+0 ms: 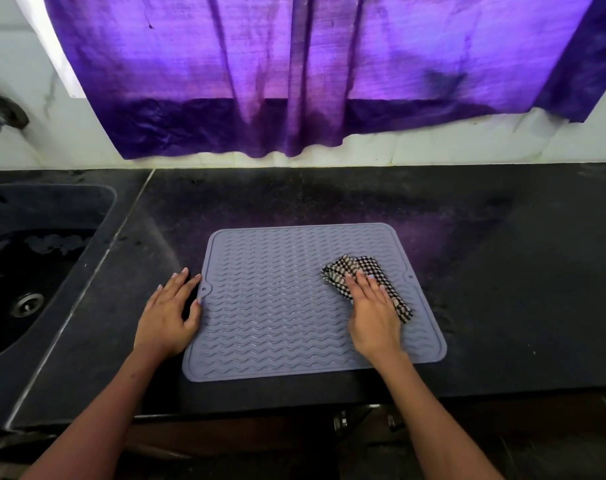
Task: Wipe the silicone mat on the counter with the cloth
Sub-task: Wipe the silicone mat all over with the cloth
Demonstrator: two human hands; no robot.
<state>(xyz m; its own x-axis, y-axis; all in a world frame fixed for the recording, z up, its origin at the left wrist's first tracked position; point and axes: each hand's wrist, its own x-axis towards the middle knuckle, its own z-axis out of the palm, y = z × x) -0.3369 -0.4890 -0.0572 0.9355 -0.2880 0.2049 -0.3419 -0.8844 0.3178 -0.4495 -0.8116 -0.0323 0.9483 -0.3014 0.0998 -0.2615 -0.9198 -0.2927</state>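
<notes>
cloth under flat right hand fingers, on mat right half | left hand fingers straight, pressing counter at mat's left edge

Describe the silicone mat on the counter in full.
The silicone mat is a grey rectangle with rounded corners, a raised rim and rows of wavy ridges, with a small notch midway along each short side. It looks soft and rubbery and lies flat on the dark counter, right of the sink. The left hand rests flat at its left edge, thumb on the rim. The right hand presses a checked cloth onto its right half.
</notes>
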